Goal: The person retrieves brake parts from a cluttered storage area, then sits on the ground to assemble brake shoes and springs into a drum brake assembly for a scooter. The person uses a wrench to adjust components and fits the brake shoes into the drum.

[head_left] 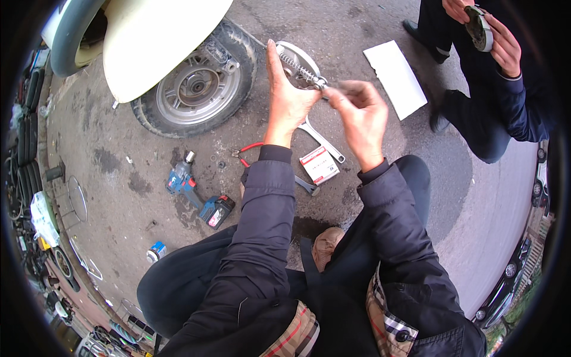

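My left hand (288, 101) is raised in front of a motor scooter wheel (208, 83). It holds a round metal brake plate (303, 52), with some of its fingers hidden behind. Across the plate's front runs a brake cable with a coil spring (296, 64), tilted down to the right. At the spring's lower end, my right hand (360, 113) pinches a small metal fitting (322, 83) between thumb and fingers. Slight motion blur covers the right fingers. The wheel lies on its side on the ground, partly under a cream-coloured body panel (157, 44).
Beneath my hands lie an adjustable wrench (324, 143), a red-and-white box (319, 165) and red-handled pliers (250, 147). Left of them are a blue cordless impact wrench (193, 187) and a small blue can (156, 251). White cardboard (397, 80) lies near another person holding a brake shoe-like part (479, 30).
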Demonstrator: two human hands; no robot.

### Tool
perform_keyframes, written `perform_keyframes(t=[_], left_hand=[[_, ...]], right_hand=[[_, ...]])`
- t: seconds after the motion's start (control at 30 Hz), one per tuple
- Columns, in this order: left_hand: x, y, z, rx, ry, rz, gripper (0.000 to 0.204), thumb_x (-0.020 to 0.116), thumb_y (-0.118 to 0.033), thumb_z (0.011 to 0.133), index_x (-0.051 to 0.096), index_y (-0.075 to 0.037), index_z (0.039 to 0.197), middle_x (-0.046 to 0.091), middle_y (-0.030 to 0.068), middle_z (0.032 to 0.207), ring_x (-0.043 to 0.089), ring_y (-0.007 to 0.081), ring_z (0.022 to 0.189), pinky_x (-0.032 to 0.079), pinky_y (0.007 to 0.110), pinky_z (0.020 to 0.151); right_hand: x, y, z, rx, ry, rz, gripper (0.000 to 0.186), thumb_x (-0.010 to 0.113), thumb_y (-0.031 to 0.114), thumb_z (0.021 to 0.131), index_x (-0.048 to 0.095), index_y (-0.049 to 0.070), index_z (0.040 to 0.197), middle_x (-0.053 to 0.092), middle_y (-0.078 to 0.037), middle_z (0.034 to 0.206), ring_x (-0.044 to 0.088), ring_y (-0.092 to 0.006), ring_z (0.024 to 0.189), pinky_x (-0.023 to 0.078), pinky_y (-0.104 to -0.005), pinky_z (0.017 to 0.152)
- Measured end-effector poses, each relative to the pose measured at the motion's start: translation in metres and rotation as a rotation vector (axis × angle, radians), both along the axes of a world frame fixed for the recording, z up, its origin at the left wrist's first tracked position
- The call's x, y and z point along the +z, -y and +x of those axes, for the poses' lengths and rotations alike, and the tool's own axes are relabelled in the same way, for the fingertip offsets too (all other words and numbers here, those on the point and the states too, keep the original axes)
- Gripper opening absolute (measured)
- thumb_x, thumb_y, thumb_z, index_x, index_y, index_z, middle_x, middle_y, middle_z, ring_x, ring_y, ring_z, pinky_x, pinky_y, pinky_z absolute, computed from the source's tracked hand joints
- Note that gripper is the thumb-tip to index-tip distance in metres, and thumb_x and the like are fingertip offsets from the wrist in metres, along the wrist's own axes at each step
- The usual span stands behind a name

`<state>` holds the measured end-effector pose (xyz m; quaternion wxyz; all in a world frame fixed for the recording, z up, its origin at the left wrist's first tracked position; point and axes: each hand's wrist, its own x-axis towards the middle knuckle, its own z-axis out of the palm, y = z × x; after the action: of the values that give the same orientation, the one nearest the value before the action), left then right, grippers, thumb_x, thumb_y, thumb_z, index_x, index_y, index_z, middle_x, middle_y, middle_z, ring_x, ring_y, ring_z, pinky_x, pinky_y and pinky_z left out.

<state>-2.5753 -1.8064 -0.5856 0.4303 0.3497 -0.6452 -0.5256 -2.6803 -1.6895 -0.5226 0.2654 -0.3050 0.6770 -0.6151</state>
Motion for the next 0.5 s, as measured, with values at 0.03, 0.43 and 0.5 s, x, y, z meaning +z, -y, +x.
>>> perform_keyframes(t=[0.03, 0.43, 0.5], left_hand=[[0.0, -0.001, 0.0, -0.003, -0.014, 0.016, 0.136, 0.089, 0.002, 0.069, 0.0, -0.008, 0.171, 0.035, 0.0243, 0.161, 0.046, 0.0303, 0.141, 0.045, 0.041, 0.115], [0.007, -0.003, 0.006, -0.089, 0.059, 0.02, 0.134, 0.087, -0.005, 0.078, -0.01, -0.005, 0.17, 0.015, 0.0264, 0.175, 0.032, 0.0332, 0.157, 0.033, 0.045, 0.126], [0.008, -0.005, 0.009, -0.11, -0.009, 0.037, 0.13, 0.084, -0.006, 0.08, -0.01, -0.007, 0.171, 0.013, 0.025, 0.176, 0.03, 0.0348, 0.158, 0.034, 0.046, 0.126]], right_hand=[[0.003, -0.001, -0.006, -0.028, 0.037, -0.052, 0.029, 0.084, 0.011, 0.093, 0.067, -0.004, 0.111, 0.075, -0.008, 0.094, 0.073, -0.0132, 0.084, 0.06, -0.0276, 0.074], [-0.01, 0.016, -0.005, 0.211, 0.165, 0.113, 0.033, 0.082, 0.015, 0.094, 0.069, -0.004, 0.117, 0.071, -0.004, 0.087, 0.066, -0.0086, 0.077, 0.055, -0.0255, 0.067], [-0.012, 0.017, -0.005, 0.172, 0.118, 0.165, 0.03, 0.082, 0.014, 0.093, 0.07, -0.003, 0.114, 0.069, -0.003, 0.083, 0.065, -0.0075, 0.076, 0.054, -0.0252, 0.066]])
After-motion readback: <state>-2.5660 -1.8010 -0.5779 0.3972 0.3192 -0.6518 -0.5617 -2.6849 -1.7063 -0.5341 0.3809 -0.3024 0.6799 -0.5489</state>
